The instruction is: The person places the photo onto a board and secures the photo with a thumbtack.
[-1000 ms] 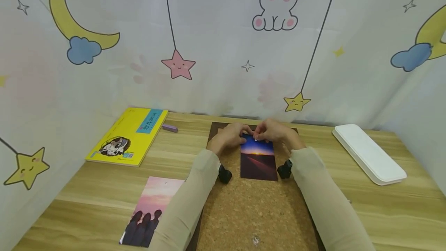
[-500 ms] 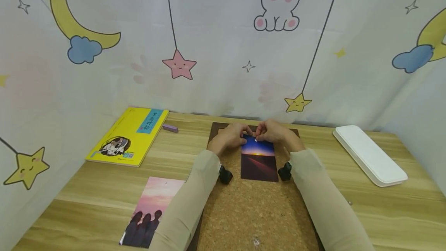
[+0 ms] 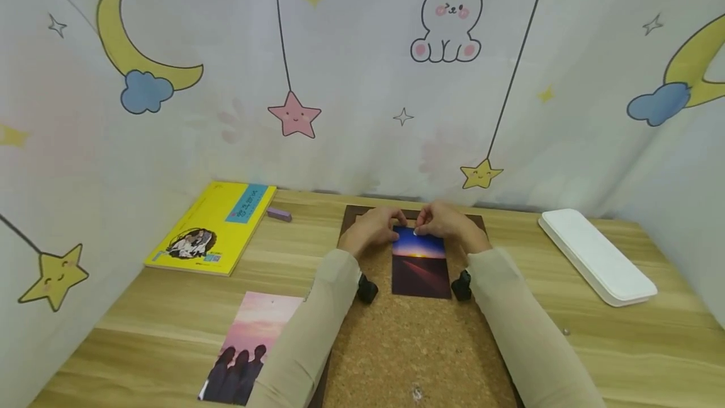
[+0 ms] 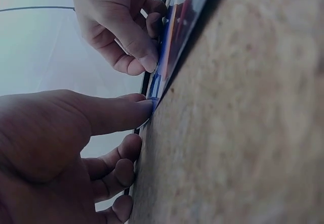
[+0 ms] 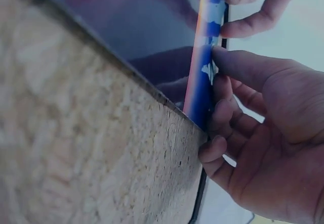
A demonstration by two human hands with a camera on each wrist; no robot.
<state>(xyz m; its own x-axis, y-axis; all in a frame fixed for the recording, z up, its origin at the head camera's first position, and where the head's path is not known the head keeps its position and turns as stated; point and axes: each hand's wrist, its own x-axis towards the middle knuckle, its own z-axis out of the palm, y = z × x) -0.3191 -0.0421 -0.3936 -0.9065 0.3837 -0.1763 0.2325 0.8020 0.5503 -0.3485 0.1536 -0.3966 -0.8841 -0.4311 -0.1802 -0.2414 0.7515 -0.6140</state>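
Observation:
A sunset photo (image 3: 420,277) lies on the upper part of a dark-framed cork board (image 3: 419,345). My left hand (image 3: 370,230) pinches its top left corner, and in the left wrist view the thumb of the left hand (image 4: 66,143) lies on that corner of the photo (image 4: 174,44). At the top edge my right hand (image 3: 450,226) pinches a small pale pin (image 3: 416,232), mostly covered by the fingertips. The right wrist view has the right hand (image 5: 273,113) with thumb and fingers at the photo's blue end (image 5: 200,95).
A pink photo with silhouettes (image 3: 252,339) lies left of the board. Behind it are a yellow book (image 3: 212,225) and a purple block (image 3: 279,214). A white case (image 3: 597,257) stands at the right. A small clear piece (image 3: 417,393) is low on the cork.
The head view has shifted slightly, so the scene sits a little lower. Both hands stay at the photo's top edge; the right fingertips now cover more of the pin.

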